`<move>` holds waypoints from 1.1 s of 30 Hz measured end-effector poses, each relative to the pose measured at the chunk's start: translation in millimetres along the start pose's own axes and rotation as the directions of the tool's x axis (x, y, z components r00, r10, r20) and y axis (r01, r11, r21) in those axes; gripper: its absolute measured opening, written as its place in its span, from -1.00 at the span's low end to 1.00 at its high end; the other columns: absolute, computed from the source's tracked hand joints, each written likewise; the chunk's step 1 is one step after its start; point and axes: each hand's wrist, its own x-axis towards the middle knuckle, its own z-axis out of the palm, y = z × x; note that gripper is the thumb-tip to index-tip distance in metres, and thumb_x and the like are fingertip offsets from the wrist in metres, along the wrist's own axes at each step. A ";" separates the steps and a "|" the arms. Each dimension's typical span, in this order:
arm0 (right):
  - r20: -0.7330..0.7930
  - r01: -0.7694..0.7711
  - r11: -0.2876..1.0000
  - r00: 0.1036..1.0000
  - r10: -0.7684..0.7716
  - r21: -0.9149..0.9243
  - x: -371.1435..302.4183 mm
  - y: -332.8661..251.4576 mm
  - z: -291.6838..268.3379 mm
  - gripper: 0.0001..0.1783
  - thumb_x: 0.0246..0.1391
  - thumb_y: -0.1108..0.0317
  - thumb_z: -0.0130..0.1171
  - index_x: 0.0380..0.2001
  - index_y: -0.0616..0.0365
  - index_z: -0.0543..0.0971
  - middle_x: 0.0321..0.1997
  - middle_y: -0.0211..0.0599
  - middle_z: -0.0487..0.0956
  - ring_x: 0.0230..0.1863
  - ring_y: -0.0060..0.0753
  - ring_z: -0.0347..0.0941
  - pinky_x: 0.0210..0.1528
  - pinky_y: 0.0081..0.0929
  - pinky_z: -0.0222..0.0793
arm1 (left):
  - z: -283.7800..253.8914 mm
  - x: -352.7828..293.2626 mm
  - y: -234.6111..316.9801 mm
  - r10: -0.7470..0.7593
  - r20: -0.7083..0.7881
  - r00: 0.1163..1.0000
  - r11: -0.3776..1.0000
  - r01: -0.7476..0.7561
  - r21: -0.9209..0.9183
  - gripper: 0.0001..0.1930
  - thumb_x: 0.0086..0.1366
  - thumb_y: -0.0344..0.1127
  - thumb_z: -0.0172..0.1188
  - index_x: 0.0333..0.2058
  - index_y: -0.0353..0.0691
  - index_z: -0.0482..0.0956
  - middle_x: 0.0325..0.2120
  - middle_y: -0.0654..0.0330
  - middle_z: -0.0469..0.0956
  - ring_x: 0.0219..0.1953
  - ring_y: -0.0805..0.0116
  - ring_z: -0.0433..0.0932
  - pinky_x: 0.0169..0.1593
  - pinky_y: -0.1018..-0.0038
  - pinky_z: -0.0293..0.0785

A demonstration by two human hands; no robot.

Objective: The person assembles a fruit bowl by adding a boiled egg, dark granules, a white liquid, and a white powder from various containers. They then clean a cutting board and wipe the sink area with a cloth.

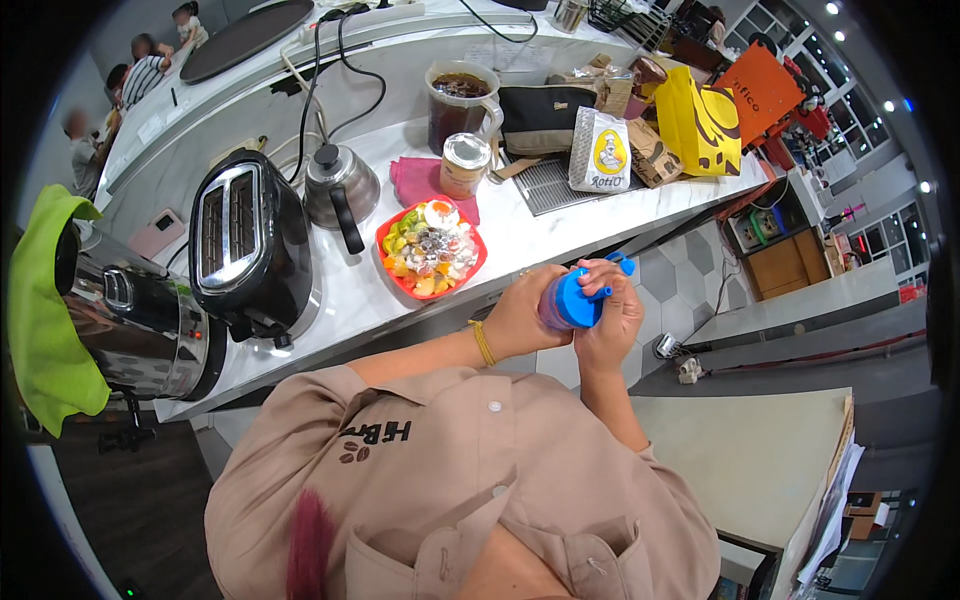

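Left hand: fingers hold pinkish plastic bottle; right hand: fingers hold its round blue lid. Squarish red fruit bowl on white marbled tabletop.

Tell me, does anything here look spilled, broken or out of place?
No spill or breakage stands out; the round blue-lidded bottle in the left hand and right hand shows no visible damage. Slightly odd: the bright green cloth hangs loosely over the shiny steel appliance, partly covering it.

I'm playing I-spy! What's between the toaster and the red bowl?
The kettle stands between the toaster and the red bowl, seen in the head view.
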 end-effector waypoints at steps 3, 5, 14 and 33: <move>-0.114 -0.067 0.991 0.990 0.080 0.114 -4.8 8.2 -12.0 -0.56 0.40 0.03 -0.07 -0.23 0.21 0.56 -0.03 -0.25 0.50 -0.05 -0.33 0.43 0.08 -0.29 0.36 | -2.8 12.3 -6.3 0.018 0.002 1.000 0.999 -0.018 0.041 -0.27 -0.21 -0.16 0.54 -0.01 -0.20 0.43 -0.14 0.04 0.56 -0.07 -0.03 0.54 0.03 0.17 0.46; -0.269 -0.176 0.964 0.936 0.226 0.198 -14.2 8.4 -20.7 -0.54 0.38 -0.04 -0.06 -0.09 0.17 0.52 0.01 -0.26 0.48 -0.07 -0.34 0.42 0.05 -0.28 0.37 | -5.5 20.7 -9.4 -0.067 -0.013 0.998 0.997 0.068 0.024 -0.27 -0.20 -0.14 0.54 -0.02 -0.21 0.44 -0.14 0.03 0.55 -0.08 -0.03 0.53 0.02 0.17 0.47; 0.325 -0.675 0.123 0.497 0.804 0.727 18.0 13.7 -24.0 -0.26 0.14 -0.22 0.18 0.19 0.06 0.36 0.03 -0.16 0.53 0.08 -0.14 0.51 0.18 -0.10 0.47 | -39.3 49.4 35.2 0.067 0.382 0.922 0.829 -0.264 0.493 -0.07 -0.21 0.12 0.54 0.20 0.05 0.39 0.32 -0.06 0.09 0.40 -0.14 -0.02 0.34 -0.02 -0.06; 0.376 -0.166 0.975 0.921 0.100 0.148 92.7 21.1 152.4 -0.27 -0.16 0.34 0.55 0.04 0.15 0.34 -0.11 -0.36 0.51 -0.10 -0.49 0.49 -0.04 -0.45 0.46 | -184.8 -68.0 36.1 0.149 -0.329 0.933 0.814 0.073 0.576 -0.83 0.02 -0.35 0.47 -0.48 -0.26 0.64 -0.47 0.14 0.63 -0.32 0.17 0.54 -0.13 0.32 0.38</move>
